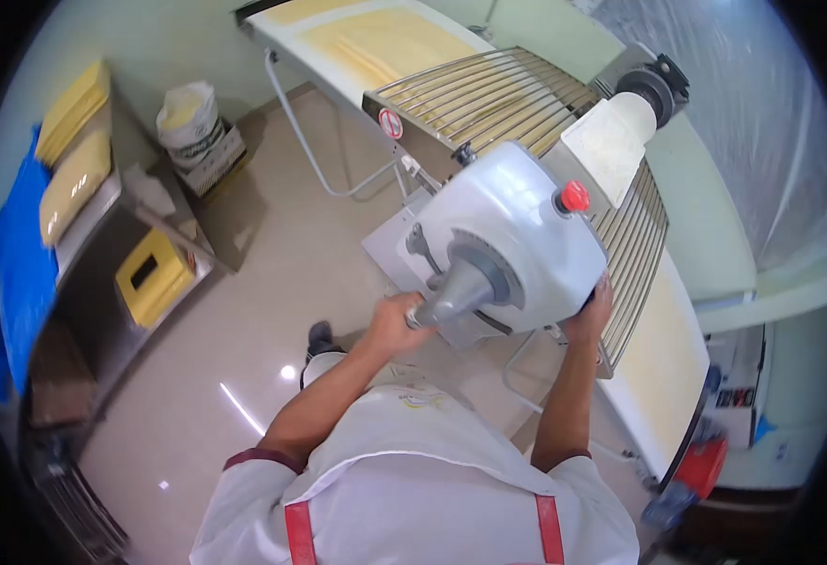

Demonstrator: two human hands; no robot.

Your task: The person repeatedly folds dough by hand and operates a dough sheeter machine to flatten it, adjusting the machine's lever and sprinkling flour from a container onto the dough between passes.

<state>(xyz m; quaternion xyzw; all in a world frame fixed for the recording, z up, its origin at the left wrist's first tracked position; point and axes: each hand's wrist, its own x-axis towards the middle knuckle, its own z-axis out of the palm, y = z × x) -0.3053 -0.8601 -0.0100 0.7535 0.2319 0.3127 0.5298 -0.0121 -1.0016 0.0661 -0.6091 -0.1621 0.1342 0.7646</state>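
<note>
A dough sheeter stands before me, its grey-white housing [489, 207] topped by a red knob [575, 196]. My left hand [397, 325] is closed around the end of the grey lever handle [461, 294] on the front of the housing. My right hand [591, 313] touches the lower right edge of the housing; its fingertips are partly hidden there. Metal bar guards [475, 99] cover both sides of the rollers. A pale yellow dough sheet [376, 42] lies on the far left conveyor. The right conveyor [663, 367] carries a yellowish, floury film.
At left, a metal table [93, 212] holds yellow packs [74, 113] and a blue plastic sheet [27, 273]. A yellow box [154, 276] sits on its shelf. Near the wall stands a white sack [187, 118]. Clear plastic sheeting [743, 113] hangs at right, above a red container [701, 466].
</note>
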